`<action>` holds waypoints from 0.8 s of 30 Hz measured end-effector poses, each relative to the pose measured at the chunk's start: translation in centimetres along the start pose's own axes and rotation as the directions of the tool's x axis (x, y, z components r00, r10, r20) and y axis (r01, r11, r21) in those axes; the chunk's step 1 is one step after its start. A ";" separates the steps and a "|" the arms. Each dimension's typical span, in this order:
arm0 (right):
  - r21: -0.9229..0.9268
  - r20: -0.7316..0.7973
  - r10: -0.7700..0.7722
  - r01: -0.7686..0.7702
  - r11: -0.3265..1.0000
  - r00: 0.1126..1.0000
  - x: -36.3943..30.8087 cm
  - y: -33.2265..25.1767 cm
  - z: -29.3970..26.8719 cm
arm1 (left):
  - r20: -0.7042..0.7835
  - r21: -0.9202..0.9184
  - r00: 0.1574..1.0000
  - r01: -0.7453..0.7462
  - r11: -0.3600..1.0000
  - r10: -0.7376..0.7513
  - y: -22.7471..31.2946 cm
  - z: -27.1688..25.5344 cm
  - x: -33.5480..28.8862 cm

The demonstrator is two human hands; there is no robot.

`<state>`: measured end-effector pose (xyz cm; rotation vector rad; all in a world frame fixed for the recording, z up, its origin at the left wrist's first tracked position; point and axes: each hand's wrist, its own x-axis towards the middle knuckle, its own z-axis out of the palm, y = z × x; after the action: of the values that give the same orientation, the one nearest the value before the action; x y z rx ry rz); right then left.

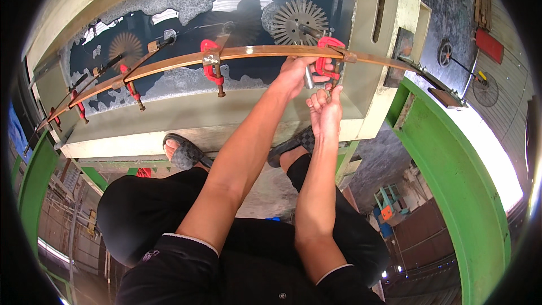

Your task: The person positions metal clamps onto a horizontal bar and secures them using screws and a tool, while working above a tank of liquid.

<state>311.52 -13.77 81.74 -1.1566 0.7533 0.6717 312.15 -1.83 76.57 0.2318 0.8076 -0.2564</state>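
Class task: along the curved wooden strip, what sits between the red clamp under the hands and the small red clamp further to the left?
In the head view, another red clamp grips the wooden strip between the clamp at the hands and the small clamp.

The left hand (pixel 294 73) covers part of the red metal screw clamp (pixel 327 59); the long curved wooden strip (pixel 169 63) fades into blur leftward.

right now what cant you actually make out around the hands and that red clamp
- Head view: the left hand covers the wooden strip where it grips, so the contact there is hidden.
- The red clamp is partly behind both hands; whether its screw is tight cannot be told.
- The right hand pinches at the clamp's lower end; what its fingertips hold is too small to tell.
- The far left clamps are small and bent by the lens edge.
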 end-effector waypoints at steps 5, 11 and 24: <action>0.052 -0.011 0.048 -0.047 0.998 0.999 -0.2 -0.4 0.4 | -0.082 0.010 0.996 -0.020 1.000 0.020 0.1 -2.0 -0.9; 0.219 0.085 0.120 -0.136 0.966 0.989 0.5 -0.6 -0.4 | -0.009 0.194 1.000 -0.019 0.981 0.021 0.2 -0.7 -0.5; -0.053 -0.103 0.036 -0.042 0.998 0.994 -0.3 -1.0 0.7 | -0.014 0.192 1.000 0.011 0.981 -0.008 0.6 0.0 -0.6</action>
<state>312.32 -13.41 82.69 -1.2363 0.8502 0.6731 311.90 -1.18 77.07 0.4116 0.7980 -0.3430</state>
